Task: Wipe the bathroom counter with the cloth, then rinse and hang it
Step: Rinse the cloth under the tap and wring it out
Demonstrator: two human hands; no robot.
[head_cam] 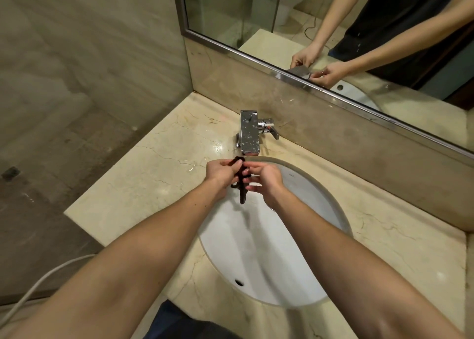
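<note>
A small dark cloth (241,184), bunched into a narrow strip, hangs over the far rim of the white oval sink (302,205). My left hand (220,172) pinches its upper end. My right hand (264,178) grips it just beside, fingers curled around the middle. The cloth's lower tail dangles free above the basin. Both hands are right in front of the spout of the chrome faucet (248,133). No running water is visible. The beige marble counter (143,182) surrounds the sink.
A mirror (359,43) with a metal frame runs along the back wall and reflects my hands, the sink and a toilet. A marble backsplash (333,133) stands behind the faucet. A white hose (38,284) crosses the floor at lower left.
</note>
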